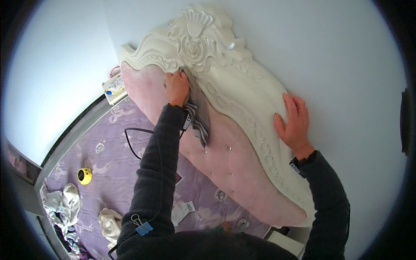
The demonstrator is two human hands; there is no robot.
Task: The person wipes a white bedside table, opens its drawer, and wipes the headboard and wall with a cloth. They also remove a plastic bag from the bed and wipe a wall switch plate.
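My left hand (178, 88) grips a grey cloth with a striped end (200, 109). It presses the cloth against the headboard just below the carved rose, where the white frame meets the pink padding (234, 156). From the hand the cloth hangs down over the padding. The headboard's cream-white frame (224, 87) bears a carved shell, a rose and scrollwork. Farther along, my right hand (294, 122) rests on the frame's outer edge, thumb spread from the fingers, with nothing held.
A purple patterned mattress (123, 165) extends below the headboard. On it are a yellow round device (84, 176), a beige cloth (110, 224) and crumpled white fabric (70, 203). A black cable (133, 129) loops by my left forearm. A small white stand (113, 89) holds items by the wall.
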